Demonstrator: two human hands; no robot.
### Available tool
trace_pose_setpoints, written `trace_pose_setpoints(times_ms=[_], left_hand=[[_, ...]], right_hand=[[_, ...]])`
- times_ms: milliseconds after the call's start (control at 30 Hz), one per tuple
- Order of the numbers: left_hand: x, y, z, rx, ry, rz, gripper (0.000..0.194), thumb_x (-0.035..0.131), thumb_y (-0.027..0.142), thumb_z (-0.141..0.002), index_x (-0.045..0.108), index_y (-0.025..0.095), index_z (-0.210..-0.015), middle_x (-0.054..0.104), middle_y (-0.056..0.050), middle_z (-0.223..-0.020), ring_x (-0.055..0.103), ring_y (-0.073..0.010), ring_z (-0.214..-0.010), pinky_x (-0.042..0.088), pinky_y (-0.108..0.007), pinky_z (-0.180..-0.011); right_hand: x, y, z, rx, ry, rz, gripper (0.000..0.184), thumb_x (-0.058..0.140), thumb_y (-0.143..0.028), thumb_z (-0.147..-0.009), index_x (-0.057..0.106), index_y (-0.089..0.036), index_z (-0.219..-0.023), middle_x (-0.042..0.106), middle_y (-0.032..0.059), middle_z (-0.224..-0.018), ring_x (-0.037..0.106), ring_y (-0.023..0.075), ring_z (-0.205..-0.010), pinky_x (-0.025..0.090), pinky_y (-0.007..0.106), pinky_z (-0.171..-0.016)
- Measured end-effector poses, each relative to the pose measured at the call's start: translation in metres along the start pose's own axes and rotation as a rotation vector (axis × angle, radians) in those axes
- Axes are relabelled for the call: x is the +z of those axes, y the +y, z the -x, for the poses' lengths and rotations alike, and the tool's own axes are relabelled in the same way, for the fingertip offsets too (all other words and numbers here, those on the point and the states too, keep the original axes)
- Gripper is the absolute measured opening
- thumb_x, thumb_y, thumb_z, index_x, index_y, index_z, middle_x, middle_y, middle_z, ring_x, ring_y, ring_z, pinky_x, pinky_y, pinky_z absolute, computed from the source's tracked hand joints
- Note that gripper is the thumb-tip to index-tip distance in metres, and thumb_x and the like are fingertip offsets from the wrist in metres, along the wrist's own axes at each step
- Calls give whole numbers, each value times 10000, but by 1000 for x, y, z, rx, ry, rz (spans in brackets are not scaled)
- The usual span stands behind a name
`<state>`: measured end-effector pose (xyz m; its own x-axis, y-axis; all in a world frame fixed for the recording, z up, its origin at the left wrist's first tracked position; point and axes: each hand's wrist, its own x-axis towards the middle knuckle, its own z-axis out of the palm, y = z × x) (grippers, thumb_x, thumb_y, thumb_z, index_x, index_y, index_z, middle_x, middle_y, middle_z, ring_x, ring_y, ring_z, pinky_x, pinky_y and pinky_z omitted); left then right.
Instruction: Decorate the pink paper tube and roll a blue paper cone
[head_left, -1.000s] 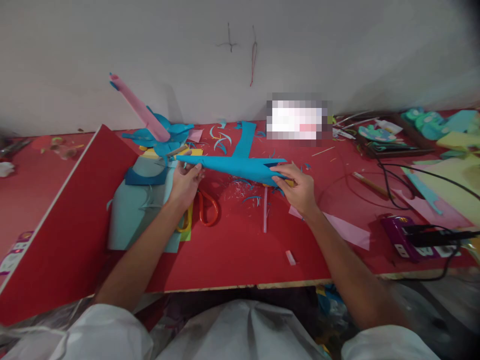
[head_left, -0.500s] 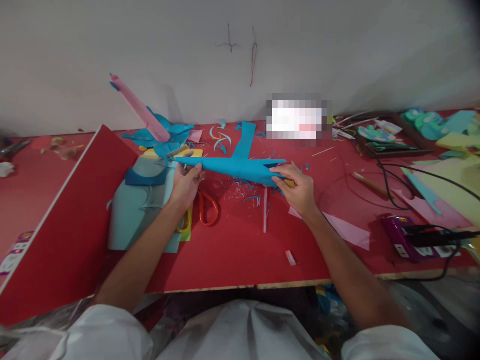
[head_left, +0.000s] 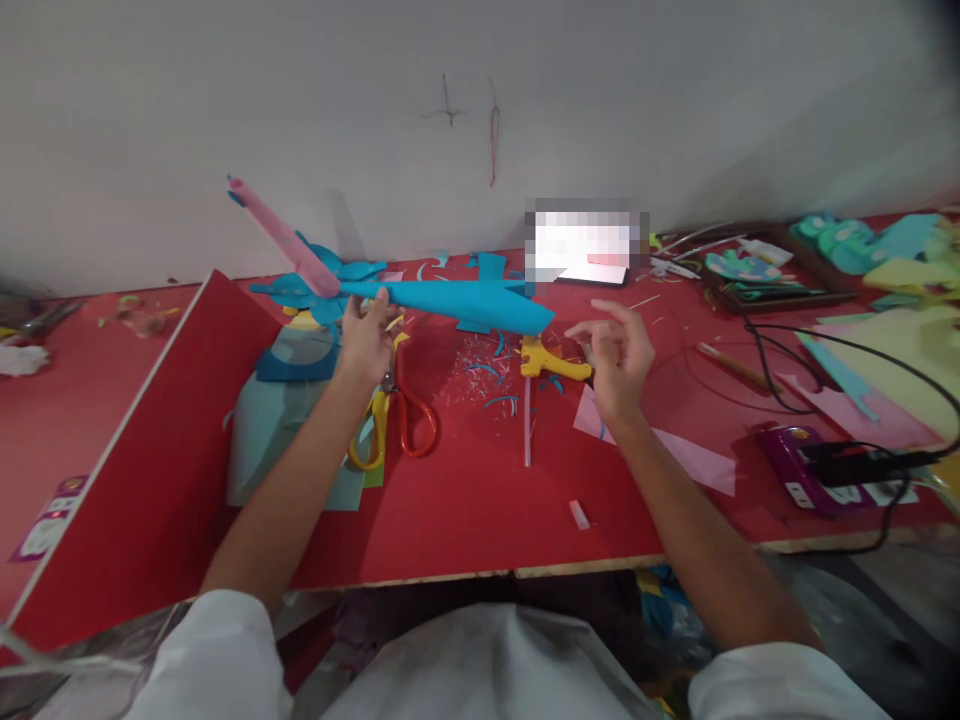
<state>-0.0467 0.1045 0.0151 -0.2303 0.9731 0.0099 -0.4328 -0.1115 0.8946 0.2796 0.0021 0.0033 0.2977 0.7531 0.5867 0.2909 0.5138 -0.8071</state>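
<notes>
A rolled blue paper cone [head_left: 465, 303] lies across the view, its narrow end toward the left and a notched wide end toward the right. My left hand [head_left: 369, 340] grips it near the narrow end, thumb on top. Off the cone's wide end, my right hand [head_left: 619, 355] is raised with fingers apart and nothing in it. Between that hand and the cone lies a yellow glue gun [head_left: 555, 362], a clear glue stick [head_left: 527, 430] running toward me from it. Scissors with red and yellow handles [head_left: 409, 425] rest below my left hand.
A pink paper tube [head_left: 281, 235] leans up from blue paper petals at the back left. A slanted red board [head_left: 150, 460] stands at left. At right are a tray [head_left: 780, 300], a purple power box [head_left: 802, 470] with black cables, and pink paper [head_left: 697, 458].
My right hand has let go of the cone's wide end and moved slightly right, its fingers opening. The cone, still in my left hand, has shifted up and left, uncovering the glue gun.
</notes>
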Motion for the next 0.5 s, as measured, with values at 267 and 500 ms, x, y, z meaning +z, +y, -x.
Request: trace_pose_setpoints(times_ms=[267,500], left_hand=[[3,-9,-49,-216,151,-88,280,787,112,-842,530,215,-877,665,28,-758,687,-110,-684,576,-235,-701],[-15,-12,18,21,27,-355,47,639,189,-927,643,206,-971,677,-13,-972,602,-71,-636,459,-187,-538]], right_hand=[[0,3,-1,80,-23,48,263,596,-470,-1045,699,-240,-1123,755,18,-842,748,174,-799,578,330,-783],[0,7,4,49,-149,244,250,562,-424,-1052,726,-236,-1052,767,28,-851,745,192,-819,553,325,-769]])
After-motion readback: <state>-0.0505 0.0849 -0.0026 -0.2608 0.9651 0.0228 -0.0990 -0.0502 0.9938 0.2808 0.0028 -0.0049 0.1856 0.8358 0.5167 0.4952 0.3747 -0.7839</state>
